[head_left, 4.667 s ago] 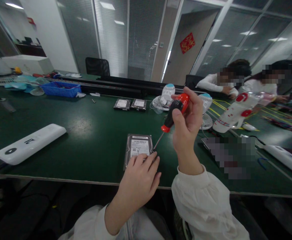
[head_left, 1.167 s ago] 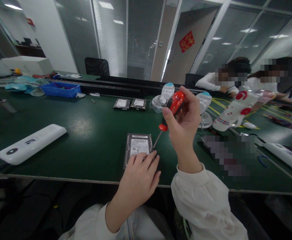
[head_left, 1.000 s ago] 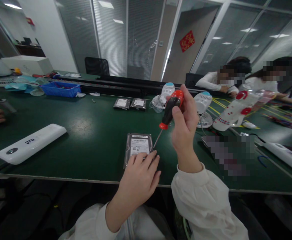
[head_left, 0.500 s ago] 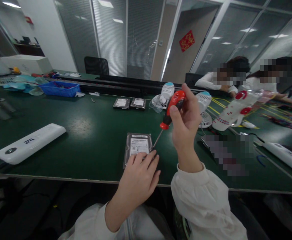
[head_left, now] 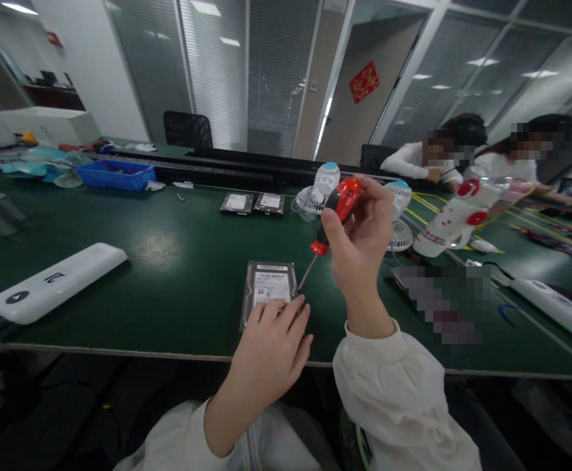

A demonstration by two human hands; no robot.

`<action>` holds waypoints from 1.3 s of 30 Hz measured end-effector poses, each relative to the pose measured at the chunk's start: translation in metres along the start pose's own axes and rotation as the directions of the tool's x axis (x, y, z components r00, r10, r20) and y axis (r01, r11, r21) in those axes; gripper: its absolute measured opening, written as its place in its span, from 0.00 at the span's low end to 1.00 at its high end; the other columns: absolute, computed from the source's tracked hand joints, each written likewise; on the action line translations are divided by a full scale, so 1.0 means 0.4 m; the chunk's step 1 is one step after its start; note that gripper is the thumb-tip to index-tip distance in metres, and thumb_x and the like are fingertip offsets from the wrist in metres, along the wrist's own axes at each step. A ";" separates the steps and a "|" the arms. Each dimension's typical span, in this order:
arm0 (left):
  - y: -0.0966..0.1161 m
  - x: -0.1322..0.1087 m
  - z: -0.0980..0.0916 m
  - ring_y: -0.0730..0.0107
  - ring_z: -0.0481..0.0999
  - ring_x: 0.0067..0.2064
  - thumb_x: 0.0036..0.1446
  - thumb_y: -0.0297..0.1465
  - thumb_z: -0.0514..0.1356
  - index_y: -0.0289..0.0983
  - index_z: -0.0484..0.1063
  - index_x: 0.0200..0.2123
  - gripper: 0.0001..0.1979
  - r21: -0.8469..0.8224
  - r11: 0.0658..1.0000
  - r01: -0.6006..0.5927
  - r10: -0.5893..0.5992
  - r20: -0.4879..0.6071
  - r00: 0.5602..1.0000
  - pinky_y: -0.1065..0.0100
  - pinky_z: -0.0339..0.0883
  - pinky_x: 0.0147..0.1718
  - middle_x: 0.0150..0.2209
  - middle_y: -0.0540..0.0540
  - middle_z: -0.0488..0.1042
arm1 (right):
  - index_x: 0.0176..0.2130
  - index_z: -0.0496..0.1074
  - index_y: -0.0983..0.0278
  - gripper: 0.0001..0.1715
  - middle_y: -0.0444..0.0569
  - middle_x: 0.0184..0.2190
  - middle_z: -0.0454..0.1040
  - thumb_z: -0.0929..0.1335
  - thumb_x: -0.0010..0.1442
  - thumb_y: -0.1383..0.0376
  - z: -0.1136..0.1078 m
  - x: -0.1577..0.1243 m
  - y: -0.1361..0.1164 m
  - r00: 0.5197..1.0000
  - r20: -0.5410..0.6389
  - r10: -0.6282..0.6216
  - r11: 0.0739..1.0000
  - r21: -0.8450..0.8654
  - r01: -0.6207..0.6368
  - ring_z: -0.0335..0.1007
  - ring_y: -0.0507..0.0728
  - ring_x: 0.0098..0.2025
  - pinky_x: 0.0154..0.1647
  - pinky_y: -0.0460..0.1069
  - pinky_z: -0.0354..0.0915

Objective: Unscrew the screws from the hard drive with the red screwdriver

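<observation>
A hard drive (head_left: 270,278) with a white label lies face up on the green table near its front edge. My left hand (head_left: 269,343) is laid over its lower part, fingers bent and holding it against the table; the fingertips reach its right edge. In my right hand (head_left: 361,242) is a screwdriver (head_left: 340,199) with a red and black handle, fingers and thumb closed around the handle. Its shaft slants down to the left, and the tip meets the drive's right edge beside my left fingertips. What lies under the tip is too small to tell.
Two more hard drives (head_left: 236,203) lie farther back, near small white fans (head_left: 327,176). A white device (head_left: 57,281) is at left, a blue tray (head_left: 116,175) behind it. At right stand a white bottle (head_left: 437,229) and a blurred-out flat object (head_left: 433,301). Two people sit beyond.
My right thumb and fingers have shifted slightly around the screwdriver handle, which sits a little farther left. The tip stays at the drive's edge, and my left hand keeps its place.
</observation>
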State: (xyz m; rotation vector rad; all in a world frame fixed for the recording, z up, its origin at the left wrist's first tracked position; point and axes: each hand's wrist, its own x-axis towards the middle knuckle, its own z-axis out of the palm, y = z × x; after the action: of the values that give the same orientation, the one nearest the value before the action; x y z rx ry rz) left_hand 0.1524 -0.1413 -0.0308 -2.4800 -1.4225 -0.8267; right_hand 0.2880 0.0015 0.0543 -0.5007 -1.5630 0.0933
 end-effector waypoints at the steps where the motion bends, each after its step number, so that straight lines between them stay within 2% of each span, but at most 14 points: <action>1: 0.000 0.000 0.000 0.53 0.70 0.52 0.71 0.34 0.55 0.33 0.73 0.61 0.20 0.000 1.000 0.000 0.000 0.000 1.000 0.52 0.65 0.48 0.63 0.42 0.74 | 0.60 0.63 0.49 0.27 0.50 0.56 0.69 0.69 0.65 0.50 -0.001 0.000 0.001 1.000 0.012 0.005 1.000 0.011 -0.005 0.73 0.60 0.55 0.57 0.63 0.75; 4: 0.001 0.001 0.002 0.53 0.70 0.52 0.71 0.35 0.55 0.34 0.72 0.61 0.20 -0.001 1.000 0.004 -0.004 0.001 1.000 0.53 0.65 0.48 0.63 0.43 0.74 | 0.63 0.61 0.49 0.25 0.49 0.59 0.68 0.64 0.69 0.50 -0.001 0.000 0.000 0.999 0.045 0.000 0.997 0.076 -0.004 0.73 0.61 0.59 0.63 0.65 0.72; 7: 0.000 0.002 0.003 0.54 0.70 0.52 0.71 0.35 0.55 0.34 0.72 0.61 0.20 0.008 1.000 0.001 0.000 -0.005 1.000 0.53 0.65 0.48 0.63 0.43 0.74 | 0.63 0.61 0.49 0.25 0.49 0.58 0.68 0.62 0.70 0.51 0.001 0.001 -0.007 0.998 0.065 -0.012 0.994 0.109 0.005 0.73 0.61 0.58 0.62 0.66 0.71; 9: -0.001 0.001 0.003 0.54 0.70 0.53 0.71 0.35 0.55 0.34 0.72 0.61 0.20 0.014 1.000 0.000 0.000 -0.008 1.000 0.53 0.65 0.48 0.63 0.43 0.74 | 0.63 0.62 0.50 0.26 0.49 0.56 0.69 0.66 0.68 0.50 0.004 0.001 -0.013 0.998 0.060 -0.012 0.997 0.074 0.007 0.73 0.61 0.56 0.60 0.65 0.72; 12: -0.001 0.000 0.002 0.54 0.70 0.53 0.71 0.35 0.56 0.34 0.73 0.61 0.20 0.016 1.000 0.000 0.000 -0.014 1.000 0.53 0.65 0.48 0.63 0.43 0.75 | 0.61 0.64 0.50 0.31 0.49 0.54 0.68 0.72 0.62 0.50 0.007 0.001 -0.016 0.999 -0.011 -0.031 0.999 0.008 0.031 0.72 0.59 0.51 0.56 0.62 0.74; 15: -0.001 0.000 0.003 0.54 0.71 0.53 0.71 0.35 0.56 0.34 0.73 0.61 0.20 0.015 1.000 -0.001 0.001 -0.014 1.000 0.53 0.66 0.48 0.63 0.43 0.75 | 0.60 0.65 0.50 0.31 0.49 0.53 0.68 0.73 0.61 0.51 0.006 0.001 -0.012 0.998 -0.042 -0.052 0.999 0.000 0.052 0.72 0.59 0.49 0.54 0.62 0.75; 22: 0.000 0.001 0.004 0.54 0.71 0.53 0.70 0.34 0.56 0.34 0.73 0.61 0.20 0.020 1.000 -0.002 0.002 -0.007 1.000 0.53 0.67 0.48 0.63 0.41 0.75 | 0.66 0.60 0.46 0.29 0.48 0.60 0.67 0.66 0.68 0.52 -0.006 0.002 0.001 0.997 0.074 -0.027 0.993 0.114 0.019 0.73 0.61 0.57 0.57 0.64 0.75; 25: 0.000 0.000 0.003 0.54 0.71 0.53 0.70 0.35 0.56 0.34 0.73 0.61 0.20 0.020 1.000 -0.001 0.001 -0.007 1.000 0.53 0.67 0.48 0.63 0.41 0.75 | 0.65 0.60 0.46 0.28 0.49 0.60 0.68 0.65 0.69 0.52 -0.004 0.003 -0.005 0.996 0.086 -0.023 0.993 0.121 0.012 0.74 0.61 0.57 0.58 0.64 0.75; 30: -0.001 -0.001 0.002 0.54 0.71 0.53 0.70 0.35 0.56 0.34 0.73 0.61 0.20 0.021 1.000 -0.001 0.001 -0.004 1.000 0.53 0.66 0.47 0.62 0.41 0.75 | 0.61 0.66 0.49 0.31 0.48 0.55 0.70 0.74 0.61 0.54 0.004 0.005 -0.020 0.998 -0.013 -0.063 0.998 0.027 0.063 0.74 0.59 0.51 0.57 0.63 0.75; 33: -0.003 0.000 0.002 0.54 0.71 0.53 0.70 0.34 0.56 0.34 0.73 0.61 0.20 0.018 1.000 -0.002 0.002 -0.006 1.000 0.53 0.66 0.47 0.62 0.41 0.75 | 0.61 0.68 0.49 0.30 0.48 0.55 0.71 0.73 0.62 0.54 0.004 0.003 -0.021 0.998 -0.034 -0.049 0.999 0.001 0.049 0.74 0.59 0.49 0.56 0.64 0.76; 36: -0.004 0.000 0.003 0.54 0.71 0.53 0.71 0.35 0.56 0.34 0.73 0.61 0.20 0.013 1.000 -0.001 0.001 -0.008 1.000 0.53 0.66 0.48 0.63 0.42 0.75 | 0.63 0.67 0.49 0.30 0.48 0.58 0.70 0.72 0.63 0.54 0.000 0.000 -0.014 0.999 -0.023 -0.025 1.000 0.004 0.025 0.74 0.61 0.53 0.59 0.66 0.74; 39: -0.003 -0.001 0.003 0.53 0.71 0.53 0.71 0.35 0.55 0.34 0.72 0.61 0.20 0.013 1.000 0.002 -0.002 -0.007 1.000 0.52 0.66 0.48 0.63 0.42 0.75 | 0.65 0.64 0.48 0.30 0.48 0.64 0.67 0.69 0.66 0.55 -0.002 -0.002 -0.002 1.000 0.000 -0.030 0.999 0.028 0.030 0.70 0.63 0.62 0.66 0.69 0.68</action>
State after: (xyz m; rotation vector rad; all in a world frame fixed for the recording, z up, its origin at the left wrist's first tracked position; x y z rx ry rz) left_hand 0.1518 -0.1405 -0.0323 -2.4644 -1.4235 -0.8234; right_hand 0.2887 0.0001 0.0540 -0.4550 -1.5676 0.0918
